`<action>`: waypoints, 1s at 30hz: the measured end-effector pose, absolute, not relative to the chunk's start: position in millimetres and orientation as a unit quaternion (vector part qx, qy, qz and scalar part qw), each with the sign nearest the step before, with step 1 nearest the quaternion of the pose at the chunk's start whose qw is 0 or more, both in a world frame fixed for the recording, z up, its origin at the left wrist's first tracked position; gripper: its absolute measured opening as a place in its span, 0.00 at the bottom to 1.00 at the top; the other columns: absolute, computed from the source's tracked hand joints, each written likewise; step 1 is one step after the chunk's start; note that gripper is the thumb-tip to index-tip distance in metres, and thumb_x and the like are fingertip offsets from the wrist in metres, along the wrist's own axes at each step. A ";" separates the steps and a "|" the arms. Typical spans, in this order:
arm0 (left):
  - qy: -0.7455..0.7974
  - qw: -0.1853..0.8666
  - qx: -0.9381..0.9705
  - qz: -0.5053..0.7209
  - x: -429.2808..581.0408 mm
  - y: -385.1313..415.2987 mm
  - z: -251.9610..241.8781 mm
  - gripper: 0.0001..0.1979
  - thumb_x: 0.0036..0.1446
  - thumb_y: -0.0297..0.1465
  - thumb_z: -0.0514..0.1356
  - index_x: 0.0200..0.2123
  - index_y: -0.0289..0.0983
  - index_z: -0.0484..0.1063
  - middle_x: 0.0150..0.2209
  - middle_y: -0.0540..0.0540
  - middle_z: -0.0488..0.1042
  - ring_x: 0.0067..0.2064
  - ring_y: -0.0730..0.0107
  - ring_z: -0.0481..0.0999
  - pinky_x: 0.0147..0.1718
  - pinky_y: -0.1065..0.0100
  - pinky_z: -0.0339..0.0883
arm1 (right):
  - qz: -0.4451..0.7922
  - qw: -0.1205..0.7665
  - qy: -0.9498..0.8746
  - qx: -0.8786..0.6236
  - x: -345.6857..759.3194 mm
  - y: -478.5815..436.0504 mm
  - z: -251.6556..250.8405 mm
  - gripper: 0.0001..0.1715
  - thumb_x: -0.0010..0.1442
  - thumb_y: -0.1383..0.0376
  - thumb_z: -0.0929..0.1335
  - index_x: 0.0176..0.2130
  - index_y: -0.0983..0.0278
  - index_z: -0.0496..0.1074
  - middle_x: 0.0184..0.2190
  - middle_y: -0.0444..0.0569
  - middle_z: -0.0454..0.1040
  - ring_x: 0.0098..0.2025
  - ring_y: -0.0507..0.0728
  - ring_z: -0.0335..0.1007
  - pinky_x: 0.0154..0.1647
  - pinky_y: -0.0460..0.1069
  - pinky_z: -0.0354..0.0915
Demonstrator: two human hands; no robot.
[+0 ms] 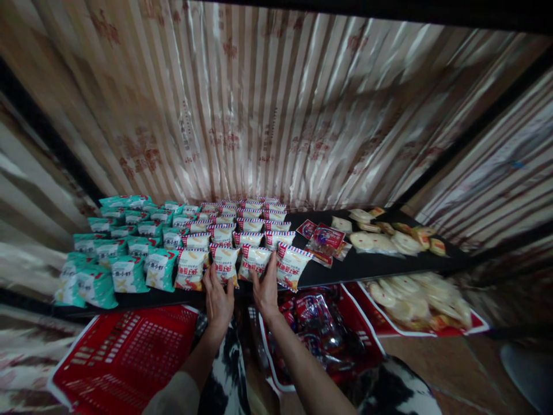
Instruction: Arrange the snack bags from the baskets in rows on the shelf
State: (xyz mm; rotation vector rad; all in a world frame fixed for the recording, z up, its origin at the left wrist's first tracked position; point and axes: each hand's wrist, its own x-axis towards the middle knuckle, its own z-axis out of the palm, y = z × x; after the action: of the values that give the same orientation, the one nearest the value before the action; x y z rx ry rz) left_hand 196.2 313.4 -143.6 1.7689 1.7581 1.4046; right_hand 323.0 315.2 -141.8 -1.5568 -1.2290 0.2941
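1. Black shelf [375, 264], backed by a striped, shiny sheet [242, 115] with red printed figures. Light dim.
2. White snack packets [254, 264] stand in rows at the middle of the shelf, red lettering facing out, tops edged in striped bands. Four make up the front row, close to the shelf's front edge.
3. Left hand [219, 297] at the lower part of the second front packet from the left. Half open, thumb apart from the fingers, fingertips up against the packet. Cannot tell whether it grips.
4. Right hand [265, 291] at the third front packet, fingers upright along its right side, next to the fourth packet. Partly open, thumb low on the packet's front; firmness of hold cannot be told.
5. Teal packets [129, 273] in rows left of the white ones, the two groups side by side.
6. Right of the white group: dark red flat packs [325, 241], lying loosely overlapped. Farther right, pale round packs [406, 242] in clear wrapping, also lying flat.
7. Below the shelf: red basket [147, 346] at left; second basket [367, 331] holding dark red packs; third basket [479, 327] at right, with pale wrapped rounds.
8. Black-and-white patterned cloth [224, 369] between the forearms.
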 end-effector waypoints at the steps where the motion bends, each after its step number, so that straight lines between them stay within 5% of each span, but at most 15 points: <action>1: 0.608 0.142 0.612 0.486 196.0 313.4 -144.0 0.28 0.58 0.34 0.54 0.60 0.37 0.52 0.56 0.33 0.58 0.55 0.54 0.67 0.49 0.51 0.68 | 0.122 0.538 -0.521 -0.652 323.0 315.9 -141.8 0.44 0.61 0.55 0.61 0.66 0.69 0.36 0.68 0.60 0.40 0.68 0.63 0.36 0.65 0.63 0.45; 8: 0.612 0.149 0.617 0.472 195.3 313.7 -145.9 0.28 0.58 0.36 0.53 0.60 0.37 0.53 0.57 0.34 0.57 0.57 0.52 0.65 0.49 0.52 0.68 | 0.122 0.521 -0.543 -0.647 327.9 321.3 -142.0 0.41 0.62 0.58 0.61 0.66 0.67 0.39 0.65 0.60 0.51 0.66 0.62 0.47 0.62 0.61 0.52; 16: 0.618 0.073 0.635 0.458 197.0 304.1 -138.7 0.29 0.59 0.37 0.53 0.62 0.37 0.51 0.60 0.34 0.57 0.62 0.50 0.58 0.55 0.50 0.62 | 0.126 0.517 -0.562 -0.633 332.6 315.3 -143.2 0.43 0.62 0.59 0.61 0.67 0.67 0.36 0.66 0.59 0.48 0.67 0.61 0.44 0.62 0.60 0.53; 20: 0.544 -0.012 0.733 0.408 200.4 292.1 -142.2 0.21 0.59 0.31 0.53 0.56 0.41 0.64 0.55 0.38 0.64 0.58 0.54 0.63 0.52 0.54 0.66 | 0.111 0.513 -0.571 -0.631 332.3 312.9 -147.2 0.42 0.63 0.59 0.60 0.67 0.67 0.36 0.66 0.60 0.46 0.67 0.61 0.42 0.63 0.61 0.53; 23: 0.448 -0.026 0.828 0.337 207.6 288.6 -144.9 0.21 0.59 0.25 0.51 0.53 0.46 0.68 0.51 0.42 0.69 0.55 0.60 0.67 0.52 0.60 0.67 | 0.076 0.502 -0.593 -0.625 332.9 300.7 -147.6 0.36 0.64 0.63 0.57 0.66 0.67 0.38 0.66 0.60 0.48 0.67 0.61 0.44 0.62 0.62 0.54; 30: 0.480 -0.005 0.830 0.285 226.0 294.4 -142.2 0.24 0.59 0.24 0.50 0.58 0.41 0.61 0.53 0.40 0.68 0.56 0.59 0.66 0.52 0.57 0.66 | -0.079 0.478 -0.582 -0.653 375.0 252.4 -137.6 0.32 0.63 0.65 0.60 0.64 0.60 0.48 0.64 0.56 0.54 0.66 0.63 0.47 0.62 0.65 0.52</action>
State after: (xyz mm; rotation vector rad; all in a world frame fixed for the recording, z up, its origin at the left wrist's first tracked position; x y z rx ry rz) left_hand 226.0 294.4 -142.2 2.6155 1.5122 0.8974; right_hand 375.0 252.4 -137.6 -1.5943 -1.4217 -0.1924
